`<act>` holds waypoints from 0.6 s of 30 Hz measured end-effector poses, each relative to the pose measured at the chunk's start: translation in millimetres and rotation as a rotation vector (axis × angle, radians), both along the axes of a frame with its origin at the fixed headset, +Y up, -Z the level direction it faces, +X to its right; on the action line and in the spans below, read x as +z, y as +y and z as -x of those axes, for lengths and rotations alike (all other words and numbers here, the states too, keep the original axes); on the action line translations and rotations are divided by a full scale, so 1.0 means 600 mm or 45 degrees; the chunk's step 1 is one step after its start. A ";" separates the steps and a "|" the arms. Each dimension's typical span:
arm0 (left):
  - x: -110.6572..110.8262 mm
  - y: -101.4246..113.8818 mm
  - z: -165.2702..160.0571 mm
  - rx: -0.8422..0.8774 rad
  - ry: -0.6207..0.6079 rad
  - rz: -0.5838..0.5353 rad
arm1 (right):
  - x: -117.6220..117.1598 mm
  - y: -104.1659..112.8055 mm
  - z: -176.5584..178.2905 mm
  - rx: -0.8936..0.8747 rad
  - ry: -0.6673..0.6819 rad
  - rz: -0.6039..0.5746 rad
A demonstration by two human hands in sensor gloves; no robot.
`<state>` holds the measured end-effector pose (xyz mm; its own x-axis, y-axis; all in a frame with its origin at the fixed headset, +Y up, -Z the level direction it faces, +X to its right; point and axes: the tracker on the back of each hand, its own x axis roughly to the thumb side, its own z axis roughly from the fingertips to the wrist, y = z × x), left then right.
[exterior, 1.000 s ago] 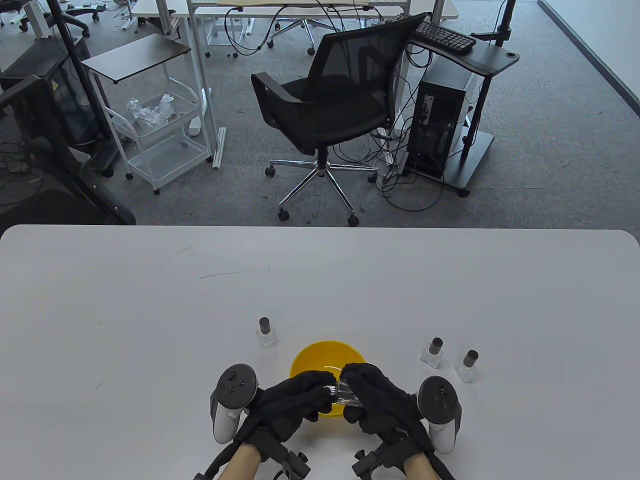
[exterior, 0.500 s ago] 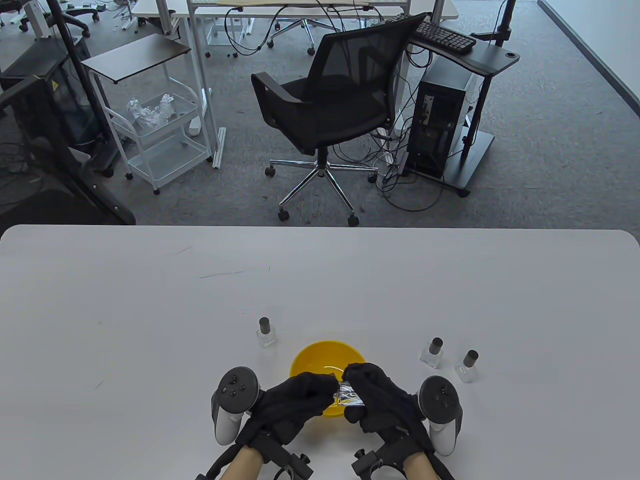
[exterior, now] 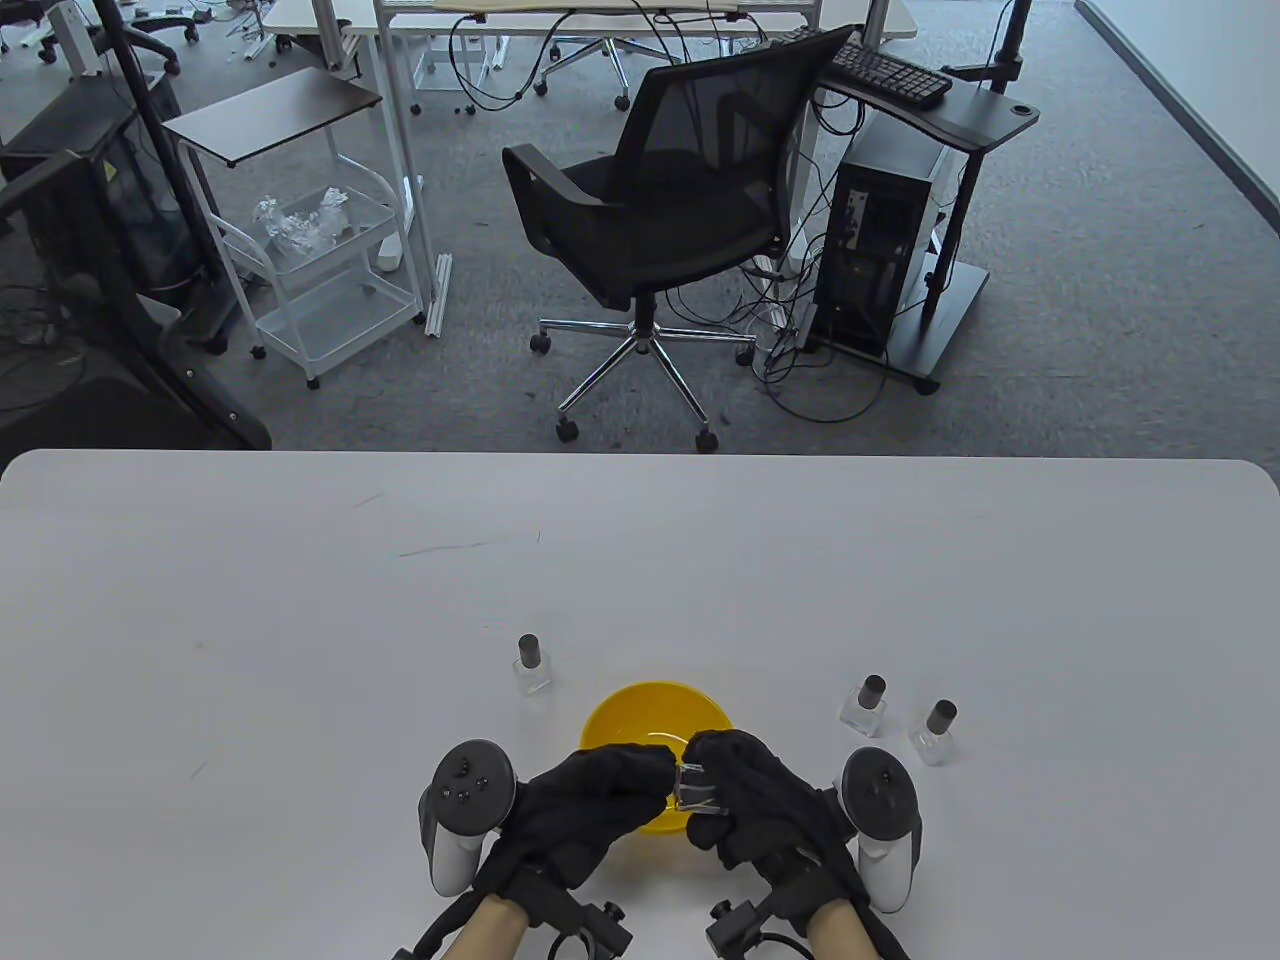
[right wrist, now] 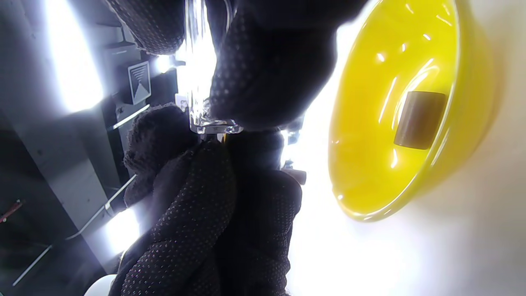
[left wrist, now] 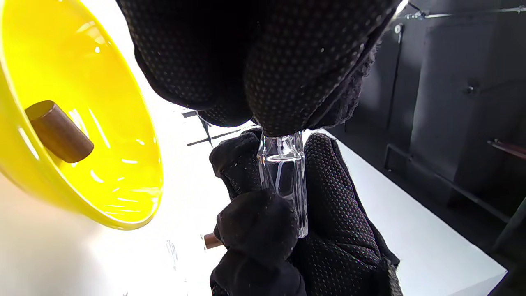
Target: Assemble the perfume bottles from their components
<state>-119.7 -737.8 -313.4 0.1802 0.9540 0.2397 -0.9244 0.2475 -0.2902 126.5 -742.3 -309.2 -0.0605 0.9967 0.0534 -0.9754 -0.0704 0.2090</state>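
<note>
Both gloved hands meet just above the near rim of the yellow bowl (exterior: 640, 705). My right hand (exterior: 715, 775) grips a clear glass bottle (exterior: 695, 790) around its body. The fingers of my left hand (exterior: 640, 780) are curled over the bottle's top end; whatever lies under them is hidden. In the left wrist view the glass bottle (left wrist: 283, 176) stands between my right hand's fingers (left wrist: 333, 193), with my left hand's fingertips (left wrist: 287, 74) capping it. One brown cap (left wrist: 59, 131) lies inside the bowl (left wrist: 123, 135), and the right wrist view shows that cap (right wrist: 419, 119) too.
Three capped glass bottles stand on the white table (exterior: 300, 650): one (exterior: 531, 665) left of the bowl, two (exterior: 865, 705) (exterior: 935, 732) to its right. An office chair (exterior: 660, 210) and carts stand on the floor beyond the table's far edge.
The glass bottle has turned a little between the two hands, which stay together over the bowl's near rim. Nothing else has moved.
</note>
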 end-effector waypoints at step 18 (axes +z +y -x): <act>0.001 -0.016 -0.006 -0.042 0.033 0.163 | 0.002 0.003 0.004 0.069 -0.019 -0.094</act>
